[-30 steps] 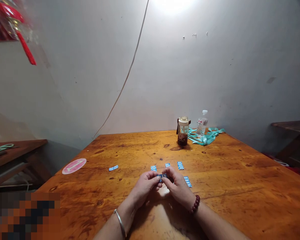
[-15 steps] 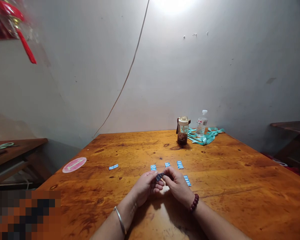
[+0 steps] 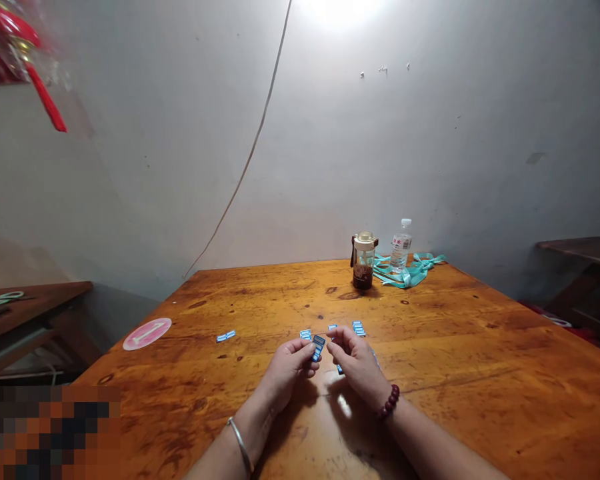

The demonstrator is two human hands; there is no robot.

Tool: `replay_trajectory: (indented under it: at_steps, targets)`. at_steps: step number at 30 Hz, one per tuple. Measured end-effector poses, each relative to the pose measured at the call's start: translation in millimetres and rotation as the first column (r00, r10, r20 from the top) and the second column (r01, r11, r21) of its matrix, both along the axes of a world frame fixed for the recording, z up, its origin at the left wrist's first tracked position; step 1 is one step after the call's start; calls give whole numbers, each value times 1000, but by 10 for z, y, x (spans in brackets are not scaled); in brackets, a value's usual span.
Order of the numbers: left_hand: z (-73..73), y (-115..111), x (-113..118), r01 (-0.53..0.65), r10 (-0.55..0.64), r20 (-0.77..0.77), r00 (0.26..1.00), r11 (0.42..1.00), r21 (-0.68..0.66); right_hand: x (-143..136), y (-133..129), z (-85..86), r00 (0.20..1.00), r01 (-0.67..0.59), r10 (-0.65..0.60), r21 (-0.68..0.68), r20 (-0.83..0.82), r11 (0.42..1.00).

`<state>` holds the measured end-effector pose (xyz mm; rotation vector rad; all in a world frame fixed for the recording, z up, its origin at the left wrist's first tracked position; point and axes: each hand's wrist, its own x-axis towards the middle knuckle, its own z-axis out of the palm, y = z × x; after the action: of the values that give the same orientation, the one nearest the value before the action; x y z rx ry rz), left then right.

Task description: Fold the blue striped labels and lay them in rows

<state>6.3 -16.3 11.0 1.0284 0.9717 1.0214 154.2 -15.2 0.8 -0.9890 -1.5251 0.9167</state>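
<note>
My left hand [image 3: 291, 365] is closed, with thumb and fingers pinching a small blue-and-white striped card [image 3: 319, 347] that stands tilted upward. Close on its right, my right hand [image 3: 356, 360] is closed too, thumb and index fingertips together near the card's edge. Below those fingers another striped card [image 3: 339, 369] pokes out, mostly covered by the hand. Beyond my hands on the table lie similar striped pieces: one card [image 3: 305, 334] behind the left hand, a stepped group [image 3: 359, 329] behind the right, and a short strip [image 3: 226, 336] off to the left.
A pink round sign [image 3: 147, 334] lies at the left of the wooden table [image 3: 260, 300]. Toward the back right stand a lidded cup [image 3: 364, 263] with dark contents and a clear water bottle [image 3: 401, 245], beside a turquoise ribbon [image 3: 410, 273].
The card in my left hand has tipped up to show its striped face. My right hand has drawn slightly apart from it, and a striped card now shows beneath its fingers.
</note>
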Motion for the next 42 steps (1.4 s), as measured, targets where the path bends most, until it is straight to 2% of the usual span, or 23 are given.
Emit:
replay_trajectory:
  at_steps: [3, 7, 12, 16, 18, 21, 23, 26, 29, 37, 40, 42]
  targets:
    - [-1, -7, -9, -23, 24, 23, 999, 999, -35, 3, -20, 38, 998, 47, -50, 68, 43, 997]
    - [3, -16, 1, 20, -20, 42, 999, 1000, -22, -26, -69, 74, 993, 34, -50, 143, 109, 989]
    - [-5, -24, 37, 14, -14, -3, 1000, 999, 33, -33, -66, 51, 993, 34, -43, 90, 107, 995]
    - [30, -2, 15, 17, -12, -78, 997, 997, 72, 42, -14, 59, 971, 88, -108, 100, 215, 991]
    - [64, 41, -53, -41, 49, -88, 995, 995, 88, 65, 14, 80, 947, 99, -133, 128, 293, 987]
    - [89, 139, -209, -225, 230, -38, 972, 968, 107, 8, 57, 94, 866, 64, -123, 137, 485, 989]
    - [69, 204, -300, -314, 316, -1, 949, 945, 91, -90, 88, 81, 759, 1, -80, 123, 646, 992]
    - [8, 261, -351, -329, 331, -15, 943, 941, 73, -256, 149, 37, 562, -24, -72, 103, 824, 994]
    - [-30, 260, -314, -276, 283, -70, 957, 956, 98, -349, 214, -16, 475, 29, -120, 120, 872, 992]
    - [-13, 198, -214, -186, 222, -166, 961, 960, 210, -369, 242, -164, 469, 47, -175, 174, 866, 984]
    - [-49, 205, -216, -168, 235, -213, 948, 942, 291, -383, 201, -146, 505, 30, -174, 184, 845, 982]
    - [-81, 220, -233, -165, 261, -253, 931, 924, 346, -326, 187, -66, 563, 30, -187, 206, 805, 978]
